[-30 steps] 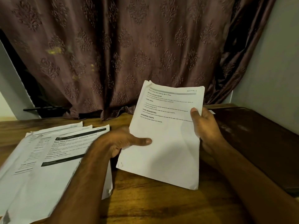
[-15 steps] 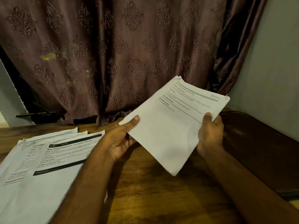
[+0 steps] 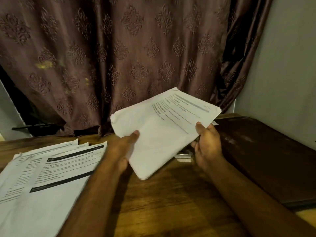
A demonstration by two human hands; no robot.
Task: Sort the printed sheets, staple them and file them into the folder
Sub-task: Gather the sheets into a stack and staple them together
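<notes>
I hold a small set of printed white sheets [image 3: 162,132] above the wooden table, tilted with its printed top toward the far right. My left hand [image 3: 124,147] grips the set's lower left edge, thumb on top. My right hand [image 3: 206,142] holds the right edge, thumb on the page and fingers underneath. A spread of other printed sheets [image 3: 47,173] lies fanned on the table at the left. A dark brown folder [image 3: 266,156] lies flat on the right. Under the held sheets, a pale object [image 3: 183,155] shows partly; I cannot tell what it is.
A brown patterned curtain [image 3: 128,57] hangs behind the wooden table [image 3: 171,207]. A grey wall [image 3: 290,65] closes the right side. A dark gap with a black bar [image 3: 34,126] shows at the back left.
The held sheets have turned clockwise and tipped flatter, their top now pointing far right. My left hand shifted to the lower left edge. The view dropped slightly.
</notes>
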